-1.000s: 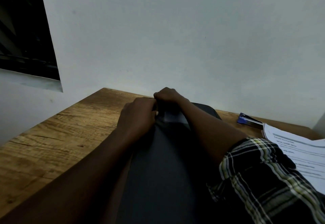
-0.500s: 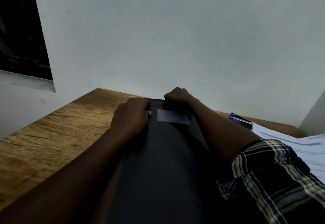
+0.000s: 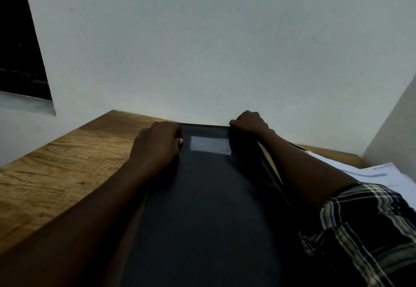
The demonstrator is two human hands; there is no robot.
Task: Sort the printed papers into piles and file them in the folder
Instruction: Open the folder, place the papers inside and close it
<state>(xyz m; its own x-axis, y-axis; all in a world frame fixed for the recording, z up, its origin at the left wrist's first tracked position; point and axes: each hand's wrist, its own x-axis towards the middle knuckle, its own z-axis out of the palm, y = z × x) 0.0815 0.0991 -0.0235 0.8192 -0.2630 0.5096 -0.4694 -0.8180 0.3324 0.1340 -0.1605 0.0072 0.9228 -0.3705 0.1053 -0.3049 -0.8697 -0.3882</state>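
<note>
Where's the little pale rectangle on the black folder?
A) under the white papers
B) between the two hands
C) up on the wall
B: the pale label sits on the folder near its far edge, between the left hand and the right hand.

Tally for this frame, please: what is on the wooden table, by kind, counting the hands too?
Folders: 1, the dark folder
Paper piles: 1, the printed papers at the right; number of sheets cannot be told
Hands: 2, the left hand and the right hand, each gripping the folder's far end
Total: 4
</note>
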